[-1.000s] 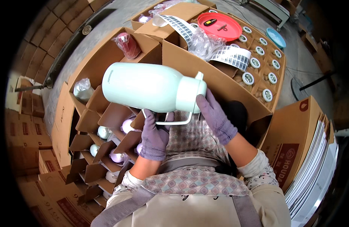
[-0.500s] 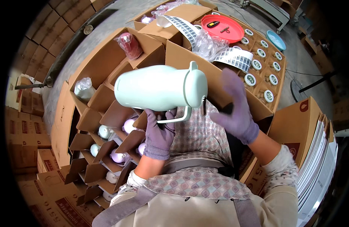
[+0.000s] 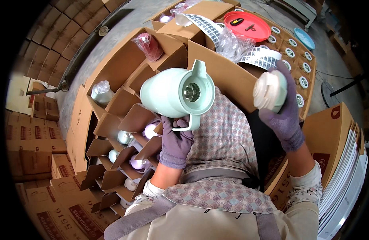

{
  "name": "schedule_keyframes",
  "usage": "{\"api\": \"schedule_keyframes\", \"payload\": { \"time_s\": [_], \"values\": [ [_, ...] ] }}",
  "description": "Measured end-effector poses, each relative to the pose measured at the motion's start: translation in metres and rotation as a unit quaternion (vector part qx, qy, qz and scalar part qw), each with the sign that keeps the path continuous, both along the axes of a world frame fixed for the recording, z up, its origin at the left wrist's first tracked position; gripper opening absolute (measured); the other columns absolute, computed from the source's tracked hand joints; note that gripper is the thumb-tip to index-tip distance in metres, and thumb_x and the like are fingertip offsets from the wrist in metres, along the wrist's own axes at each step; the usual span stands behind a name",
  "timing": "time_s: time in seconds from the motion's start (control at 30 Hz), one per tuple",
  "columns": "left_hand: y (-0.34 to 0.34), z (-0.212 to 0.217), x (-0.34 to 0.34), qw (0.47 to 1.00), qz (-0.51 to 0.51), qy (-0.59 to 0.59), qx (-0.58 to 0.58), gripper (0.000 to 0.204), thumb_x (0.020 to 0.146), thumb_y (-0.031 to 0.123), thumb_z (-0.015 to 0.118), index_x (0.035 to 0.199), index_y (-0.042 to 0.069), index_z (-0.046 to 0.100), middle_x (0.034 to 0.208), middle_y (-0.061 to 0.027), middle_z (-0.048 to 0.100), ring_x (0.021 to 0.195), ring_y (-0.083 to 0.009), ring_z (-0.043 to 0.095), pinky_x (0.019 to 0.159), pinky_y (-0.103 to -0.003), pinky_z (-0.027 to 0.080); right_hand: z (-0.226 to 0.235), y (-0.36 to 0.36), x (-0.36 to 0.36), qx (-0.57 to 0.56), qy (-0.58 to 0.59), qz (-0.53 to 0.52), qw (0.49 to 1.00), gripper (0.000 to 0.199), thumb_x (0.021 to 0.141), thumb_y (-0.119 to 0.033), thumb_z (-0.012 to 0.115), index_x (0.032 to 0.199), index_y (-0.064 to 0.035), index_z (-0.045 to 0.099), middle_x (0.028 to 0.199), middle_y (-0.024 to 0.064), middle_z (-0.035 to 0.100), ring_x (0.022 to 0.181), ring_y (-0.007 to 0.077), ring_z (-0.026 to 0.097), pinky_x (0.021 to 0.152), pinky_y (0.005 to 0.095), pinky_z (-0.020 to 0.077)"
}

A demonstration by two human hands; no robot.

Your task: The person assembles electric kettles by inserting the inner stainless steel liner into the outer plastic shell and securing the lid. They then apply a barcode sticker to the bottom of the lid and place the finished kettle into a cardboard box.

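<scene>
I am looking down on a grey concrete floor [image 3: 112,44] that is showing between open brown cardboard cartons [image 3: 124,68] with divider cells. Sealed printed boxes [image 3: 28,140] are standing stacked along the left edge. A red round tray [image 3: 248,25] is lying on a carton up top, and flat white sheets [image 3: 344,188] are leaning at the right. Even daylight is falling over everything.

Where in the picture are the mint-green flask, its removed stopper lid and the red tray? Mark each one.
mint-green flask [image 3: 168,94]: head view, on its rounded side wall.
stopper lid [image 3: 269,91]: head view, on its ribbed pale face, held in the right hand.
red tray [image 3: 248,34]: head view, on its bare floor.
</scene>
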State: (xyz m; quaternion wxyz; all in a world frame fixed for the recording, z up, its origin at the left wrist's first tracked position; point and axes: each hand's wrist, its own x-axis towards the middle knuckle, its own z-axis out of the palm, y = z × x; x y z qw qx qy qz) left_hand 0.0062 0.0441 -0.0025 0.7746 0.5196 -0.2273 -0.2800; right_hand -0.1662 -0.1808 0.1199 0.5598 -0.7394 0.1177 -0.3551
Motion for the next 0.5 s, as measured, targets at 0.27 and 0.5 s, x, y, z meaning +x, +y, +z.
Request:
{"api": "schedule_keyframes", "payload": {
  "time_s": [0.27, 0.5],
  "values": [
    [-0.009, 0.024, -0.010, 0.848, -0.067, 0.441, -0.284, 0.041, 0.104, 0.031, 0.044, 0.138, 0.009, 0.041, 0.120, -0.0069, 0.055, 0.099, -0.0172, 0.058, 0.082, -0.026, 0.058, 0.010, 0.042, 0.050, -0.353, -0.056, -0.020, 0.934, 0.103, 0.050, -0.033, 0.091, 0.138, -0.0061, 0.045, 0.132, 0.0157, 0.045, 0.119, 0.0354, 0.048, 0.100, 0.0490, 0.0413],
    [-0.007, 0.039, -0.026, 0.842, -0.020, 0.478, -0.249, 0.056, 0.099, 0.044, 0.049, 0.141, 0.009, 0.037, 0.138, -0.0121, 0.044, 0.124, -0.0366, 0.050, 0.079, -0.028, 0.062, -0.005, 0.027, 0.051, -0.442, 0.016, 0.002, 0.897, 0.102, 0.058, -0.044, 0.082, 0.138, 0.0014, 0.040, 0.133, 0.0209, 0.043, 0.121, 0.0401, 0.044, 0.107, 0.0534, 0.0306]
  ]
}}
